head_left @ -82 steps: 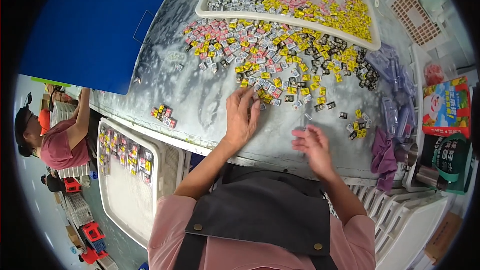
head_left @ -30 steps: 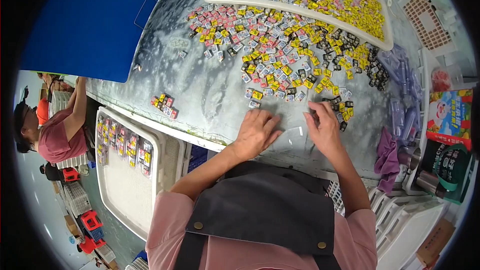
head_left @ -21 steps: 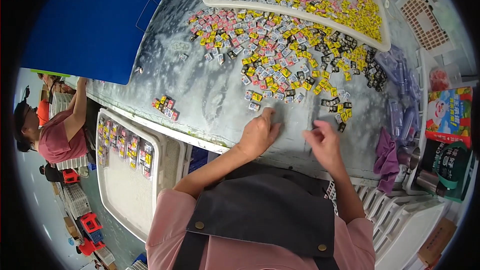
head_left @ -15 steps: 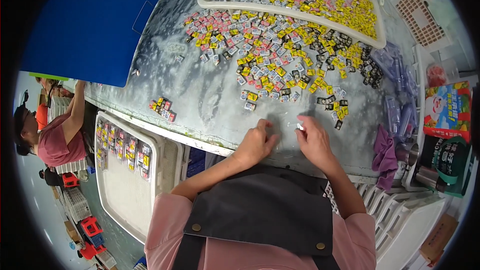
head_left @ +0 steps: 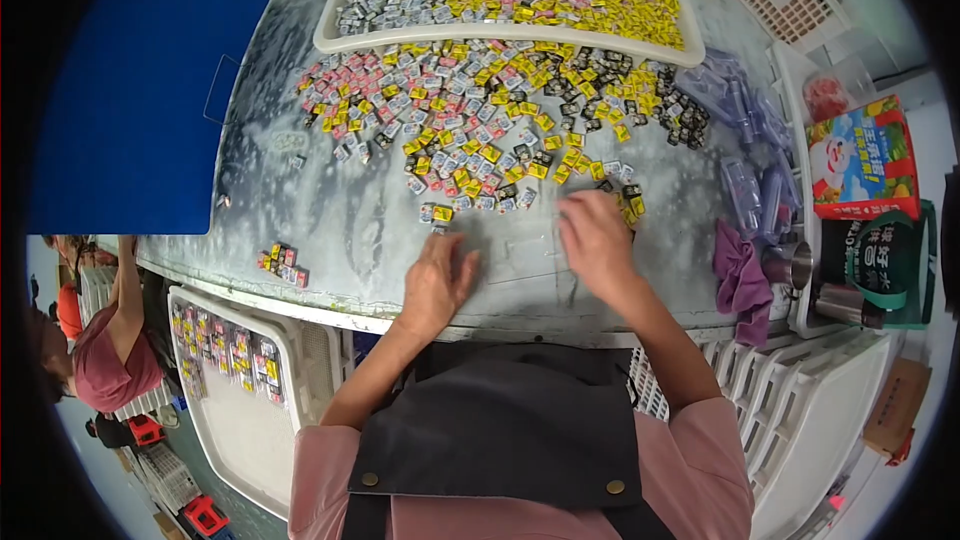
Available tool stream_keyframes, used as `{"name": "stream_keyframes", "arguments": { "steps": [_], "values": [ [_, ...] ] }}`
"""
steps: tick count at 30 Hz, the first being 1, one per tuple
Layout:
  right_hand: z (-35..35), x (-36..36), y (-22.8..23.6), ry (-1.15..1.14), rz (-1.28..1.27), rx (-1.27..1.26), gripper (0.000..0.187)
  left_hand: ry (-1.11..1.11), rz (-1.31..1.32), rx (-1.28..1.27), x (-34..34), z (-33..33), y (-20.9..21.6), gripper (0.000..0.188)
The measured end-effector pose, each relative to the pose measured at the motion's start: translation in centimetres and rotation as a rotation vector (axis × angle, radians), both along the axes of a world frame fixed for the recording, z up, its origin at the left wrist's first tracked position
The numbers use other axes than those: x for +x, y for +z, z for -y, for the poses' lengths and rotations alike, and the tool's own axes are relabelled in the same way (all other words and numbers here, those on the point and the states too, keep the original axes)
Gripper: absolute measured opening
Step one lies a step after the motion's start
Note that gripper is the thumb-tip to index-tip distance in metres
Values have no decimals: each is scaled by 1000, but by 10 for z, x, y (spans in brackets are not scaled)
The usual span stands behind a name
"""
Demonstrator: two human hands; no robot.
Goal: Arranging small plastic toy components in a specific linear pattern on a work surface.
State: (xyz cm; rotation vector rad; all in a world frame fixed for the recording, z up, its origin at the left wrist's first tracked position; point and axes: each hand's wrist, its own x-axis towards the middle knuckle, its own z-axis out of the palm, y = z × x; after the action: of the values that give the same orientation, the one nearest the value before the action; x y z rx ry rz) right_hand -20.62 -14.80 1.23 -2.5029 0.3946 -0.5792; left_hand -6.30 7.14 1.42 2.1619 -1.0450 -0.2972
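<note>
Small wrapped packets point(head_left: 480, 155) in yellow, pink, white and black lie loose across the grey tabletop. My left hand point(head_left: 434, 285) rests low over the table, its fingertips at a little group of packets point(head_left: 437, 212) and its thumb held apart. To the right, my right hand point(head_left: 598, 245) is bent over the table beside a cluster of yellow and black packets point(head_left: 632, 202), partly covering it. Its thumb and fingertips look separated, and no held object shows. Between the hands, faint clear edges point(head_left: 520, 248) appear on the tabletop, perhaps thin transparent plastic.
A white tray point(head_left: 510, 37) of sorted packets stands at the back. Clear plastic cases point(head_left: 745, 190) and a purple cloth point(head_left: 740, 275) lie at right. A few packets point(head_left: 283, 265) sit left. Below is a tray point(head_left: 235, 440) with filled packs; a co-worker point(head_left: 115, 360) is beyond.
My view has shifted, so the table contents appear further left. My left hand has reached to the small packet group. My right hand, earlier holding a small white piece, has moved to the right-hand cluster.
</note>
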Motion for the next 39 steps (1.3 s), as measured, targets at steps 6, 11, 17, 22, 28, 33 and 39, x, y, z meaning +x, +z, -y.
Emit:
{"name": "stream_keyframes", "arguments": {
  "steps": [6,11,17,22,28,33,39],
  "values": [
    [46,-38,-22,-274,-107,-201,54,46,224,37,24,22,1,46],
    [57,-7,-28,-212,-148,-251,55,79,327,22,51,54,-8,44],
    [54,20,-4,-74,-101,-170,47,-70,383,-138,42,84,-4,42],
    [42,46,-8,-2,-59,-214,44,-151,410,-82,39,94,-9,37],
    [48,49,0,5,-138,-188,39,-32,478,-59,75,67,-14,21],
    [43,62,-3,97,-61,-166,39,-48,471,-85,63,85,-15,20],
    [43,73,-5,72,-108,-164,38,-198,360,-115,51,113,-17,28]
  ]
}}
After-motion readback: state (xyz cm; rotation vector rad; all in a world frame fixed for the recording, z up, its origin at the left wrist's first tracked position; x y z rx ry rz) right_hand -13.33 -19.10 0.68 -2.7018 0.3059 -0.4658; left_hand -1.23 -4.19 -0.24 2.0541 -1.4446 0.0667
